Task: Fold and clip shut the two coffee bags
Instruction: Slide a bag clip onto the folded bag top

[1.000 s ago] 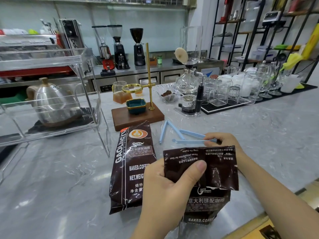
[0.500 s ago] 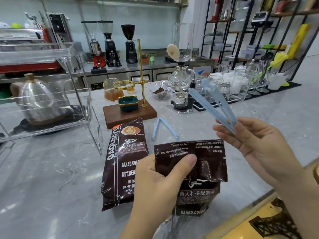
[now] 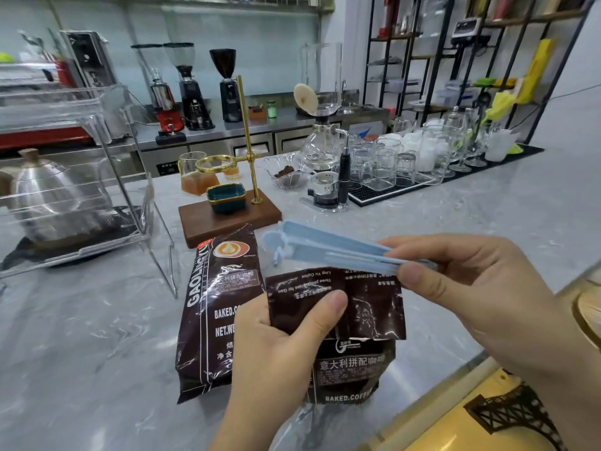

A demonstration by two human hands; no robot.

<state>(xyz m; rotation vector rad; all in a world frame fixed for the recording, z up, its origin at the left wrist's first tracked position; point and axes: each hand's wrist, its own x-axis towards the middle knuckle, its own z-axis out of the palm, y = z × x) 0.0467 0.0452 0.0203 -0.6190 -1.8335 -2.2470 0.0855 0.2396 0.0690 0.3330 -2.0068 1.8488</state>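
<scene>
Two dark brown coffee bags are on the grey marble counter. One coffee bag (image 3: 367, 310) stands upright near the front edge with its top folded down towards me; my left hand (image 3: 279, 349) grips that folded flap, thumb pressed on its front. The second coffee bag (image 3: 221, 288) lies flat just left of it. My right hand (image 3: 471, 288) pinches one end of a light blue bag clip (image 3: 325, 250), holding it level just above the folded top, its hinge end pointing left. The other blue clip is hidden from view.
A wooden base (image 3: 227, 219) with a brass drip stand and a teal dish sits behind the bags. A clear acrylic rack (image 3: 97, 177) with a steel kettle stands at the left. A siphon brewer (image 3: 325, 177) and several glasses (image 3: 406, 157) line the back right.
My right hand has swung the blue clip down from a raised, upward-pointing pose to lie level just above the folded bag top. My left hand keeps the same grip on the flap.
</scene>
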